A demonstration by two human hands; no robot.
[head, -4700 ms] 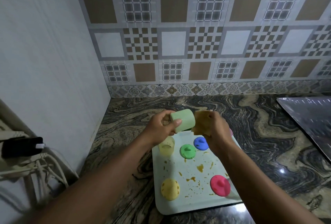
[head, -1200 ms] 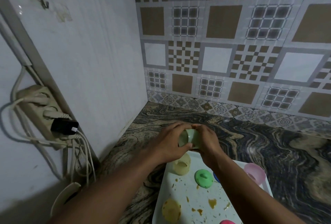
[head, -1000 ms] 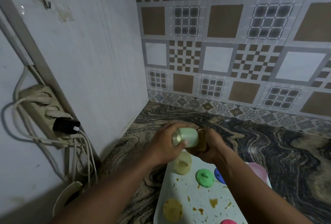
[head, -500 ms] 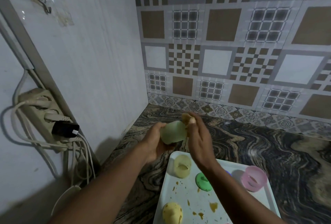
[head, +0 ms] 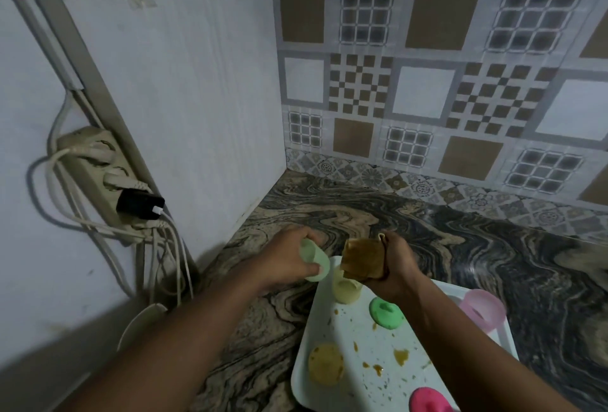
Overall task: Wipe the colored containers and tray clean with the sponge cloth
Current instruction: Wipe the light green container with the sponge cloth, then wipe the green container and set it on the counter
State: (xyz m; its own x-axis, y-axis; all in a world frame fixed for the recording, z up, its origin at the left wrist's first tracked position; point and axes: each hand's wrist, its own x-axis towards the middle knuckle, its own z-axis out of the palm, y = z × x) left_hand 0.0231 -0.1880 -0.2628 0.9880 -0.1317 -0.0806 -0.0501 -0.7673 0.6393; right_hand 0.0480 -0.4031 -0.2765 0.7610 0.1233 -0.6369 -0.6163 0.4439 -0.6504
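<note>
My left hand point(head: 285, 260) grips a pale green container point(head: 315, 264) above the tray's far left corner. My right hand point(head: 391, 266) holds the brown-stained sponge cloth point(head: 362, 260) just to the right of it, a small gap apart. Below them lies the white tray point(head: 348, 345), spotted with brown stains. On it stand a yellow container point(head: 345, 288), a green lid point(head: 386, 313), a yellow lid point(head: 325, 364), a pink lid point(head: 427, 400) and a pink container point(head: 482, 309) at the right edge.
The tray sits on a dark marbled counter point(head: 493, 247) in a corner between a white side wall and patterned tiles. A power strip point(head: 98, 177) with plugs and hanging cables is on the wall at the left. A white rim point(head: 138, 322) shows below it.
The cloth has come out of the green container and the hands have separated and dropped lower. The green container is now tilted in my left hand, away from the cloth.
</note>
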